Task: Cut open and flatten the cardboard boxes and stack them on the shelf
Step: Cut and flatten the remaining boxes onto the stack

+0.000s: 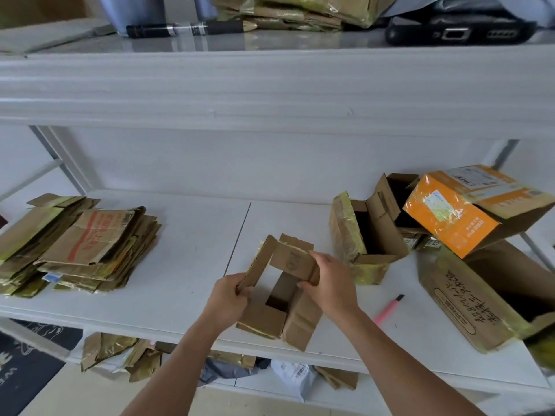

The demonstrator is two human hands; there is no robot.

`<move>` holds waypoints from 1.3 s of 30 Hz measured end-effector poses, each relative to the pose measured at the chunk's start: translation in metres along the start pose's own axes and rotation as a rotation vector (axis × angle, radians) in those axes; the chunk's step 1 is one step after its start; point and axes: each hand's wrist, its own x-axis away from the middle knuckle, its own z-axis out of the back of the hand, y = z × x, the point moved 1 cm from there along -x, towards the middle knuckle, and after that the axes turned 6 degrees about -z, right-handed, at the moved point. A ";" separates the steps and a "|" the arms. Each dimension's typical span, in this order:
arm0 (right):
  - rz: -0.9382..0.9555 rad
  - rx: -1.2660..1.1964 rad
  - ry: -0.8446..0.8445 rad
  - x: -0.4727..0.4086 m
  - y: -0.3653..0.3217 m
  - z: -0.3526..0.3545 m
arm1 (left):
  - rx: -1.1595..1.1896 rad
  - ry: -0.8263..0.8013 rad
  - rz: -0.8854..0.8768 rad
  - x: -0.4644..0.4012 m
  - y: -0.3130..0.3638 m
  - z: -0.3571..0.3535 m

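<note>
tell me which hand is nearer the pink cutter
Right. The right hand grips the small box's flap just left of the pink cutter; the left hand is farther left, across the small box.

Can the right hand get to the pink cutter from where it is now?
Probably yes. The pink cutter lies bare on the shelf just right of the right hand, with nothing between them. But that hand has its grip on a flap of the small box and must let go first.
</note>
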 end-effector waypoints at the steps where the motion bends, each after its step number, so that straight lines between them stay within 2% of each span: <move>1: -0.030 0.094 -0.008 0.002 0.000 0.000 | -0.008 -0.031 -0.001 -0.002 0.003 0.001; 4: -0.101 0.275 0.012 0.008 -0.003 0.006 | -0.027 -0.105 -0.020 -0.006 0.014 0.001; 7: 0.042 0.377 0.027 0.012 -0.006 0.023 | -0.056 -0.061 -0.040 -0.010 0.014 0.005; 9: 0.115 0.257 -0.041 0.011 -0.009 0.035 | -0.059 -0.020 -0.034 -0.010 0.010 0.009; 11: 0.101 0.170 -0.072 0.009 -0.013 0.043 | -0.087 0.029 -0.011 -0.008 0.008 0.007; 15: 0.053 0.052 -0.028 0.013 -0.021 0.041 | -0.140 0.247 0.169 0.002 0.007 0.000; 17: 0.026 -0.020 0.010 0.017 -0.022 0.035 | -0.021 0.338 0.245 0.007 0.003 -0.003; 21: -0.023 -0.132 0.085 0.022 -0.027 0.029 | 0.347 0.413 0.419 0.009 -0.003 -0.014; 25: -0.003 -0.272 0.124 0.027 -0.037 0.022 | 0.499 0.504 0.537 0.011 -0.006 -0.021; 28: 0.072 -0.306 0.116 0.030 -0.044 0.018 | 0.387 0.512 0.493 0.013 -0.007 -0.016; 31: 0.123 -0.324 0.011 0.038 -0.045 0.009 | 0.176 0.524 0.456 0.015 -0.011 -0.007; 33: 0.141 -0.342 -0.029 0.045 -0.041 0.002 | 0.149 0.548 0.434 0.013 -0.018 -0.001; 35: 0.165 -0.364 -0.020 0.048 -0.036 -0.002 | 0.221 0.506 0.374 0.011 -0.023 0.006; 39: 0.155 -0.427 0.064 0.041 -0.022 0.006 | 0.669 0.279 0.231 0.018 -0.050 0.013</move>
